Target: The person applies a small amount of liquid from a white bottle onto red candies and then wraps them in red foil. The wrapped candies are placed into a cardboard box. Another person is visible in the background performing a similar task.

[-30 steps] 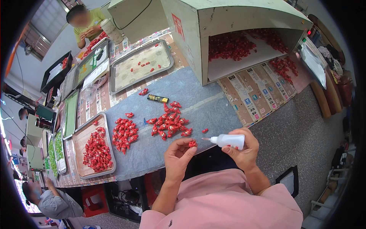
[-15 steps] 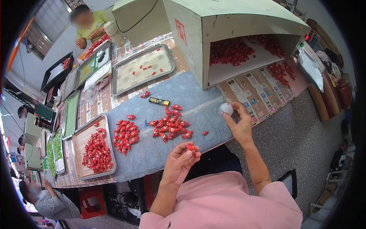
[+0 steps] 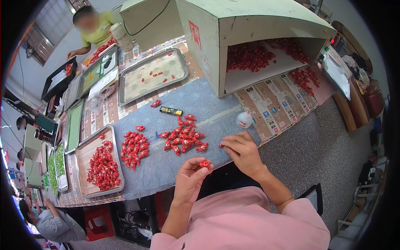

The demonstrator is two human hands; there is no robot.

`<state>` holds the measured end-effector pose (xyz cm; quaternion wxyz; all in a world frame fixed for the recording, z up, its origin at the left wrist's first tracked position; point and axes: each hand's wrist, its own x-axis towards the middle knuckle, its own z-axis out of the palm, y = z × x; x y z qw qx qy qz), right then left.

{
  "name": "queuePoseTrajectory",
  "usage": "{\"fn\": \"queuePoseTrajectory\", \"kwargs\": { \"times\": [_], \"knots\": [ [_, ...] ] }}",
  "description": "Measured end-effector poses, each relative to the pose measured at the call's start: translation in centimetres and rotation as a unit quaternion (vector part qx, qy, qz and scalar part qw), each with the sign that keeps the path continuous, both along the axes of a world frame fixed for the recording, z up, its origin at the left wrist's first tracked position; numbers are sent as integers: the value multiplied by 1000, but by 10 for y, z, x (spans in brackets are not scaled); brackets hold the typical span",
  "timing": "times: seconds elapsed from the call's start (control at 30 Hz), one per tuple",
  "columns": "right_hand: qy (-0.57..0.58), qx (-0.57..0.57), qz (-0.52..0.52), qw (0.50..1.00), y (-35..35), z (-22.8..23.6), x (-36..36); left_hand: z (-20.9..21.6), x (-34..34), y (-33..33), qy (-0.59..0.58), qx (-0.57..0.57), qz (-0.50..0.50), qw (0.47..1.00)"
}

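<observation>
My left hand (image 3: 188,179), raised at the near table edge, pinches a small red plastic piece (image 3: 204,163) between thumb and fingertips. To its right, my right hand (image 3: 243,153) is closed at the fingertips on a tiny red part (image 3: 220,146), low over the blue cloth (image 3: 212,100). Just beyond the right hand, a small white squeeze bottle (image 3: 244,120) stands upright on the cloth. A loose pile of red plastic pieces (image 3: 183,137) lies ahead of my left hand, and a second red pile (image 3: 135,148) sits further left.
Left of the piles is a metal tray (image 3: 121,183) heaped with red pieces. A black-and-gold cylinder (image 3: 171,111) lies behind the middle pile. Another tray (image 3: 152,75) holds several bits. A pale metal hood (image 3: 208,54) shelters more red parts. A co-worker (image 3: 98,31) sits at the far left.
My right hand has let go of the white bottle, which now stands on the cloth, and has moved nearer and left to the tiny red part. My left hand keeps its red piece.
</observation>
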<state>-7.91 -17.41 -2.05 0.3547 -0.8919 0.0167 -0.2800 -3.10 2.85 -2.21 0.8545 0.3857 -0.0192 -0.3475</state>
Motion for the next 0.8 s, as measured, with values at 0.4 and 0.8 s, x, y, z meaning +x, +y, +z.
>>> {"fn": "queuePoseTrajectory", "kwargs": {
  "times": [0.4, 0.8],
  "knots": [
    [90, 299, 80, 947, 21, 18, -23, -6, -9, -2, -66, 38, 54, 996],
    [113, 504, 112, 849, 39, 11, -34, -6, -14, -15, -236, 94, 91, 963]
  ]
}}
